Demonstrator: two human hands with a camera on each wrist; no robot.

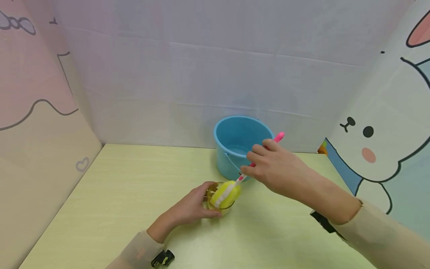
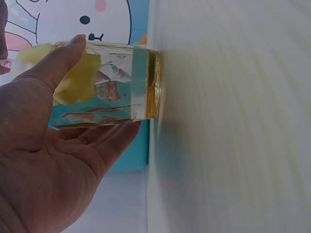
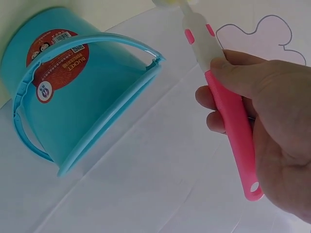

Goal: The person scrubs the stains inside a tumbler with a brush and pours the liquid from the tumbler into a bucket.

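My left hand (image 1: 194,206) grips an amber-tinted glass cup (image 1: 227,211) that stands on the table, thumb on one side and fingers on the other. In the left wrist view the clear faceted wall of the glass cup (image 2: 116,73) shows between thumb and fingers. A sponge bottle brush with a yellow and white head (image 1: 226,194) reaches into the cup's mouth. My right hand (image 1: 280,166) holds its pink handle (image 3: 233,126), thumb pressed along it and fingers curled round. The brush head is mostly out of sight in the right wrist view.
Just behind the cup stands a blue bucket (image 1: 223,160) with its handle hanging down; a red label (image 3: 63,63) is on its side. The pale yellow table (image 1: 134,179) meets a white cloth wall (image 1: 168,82) at the back. Cartoon-printed panels (image 1: 379,164) flank both sides.
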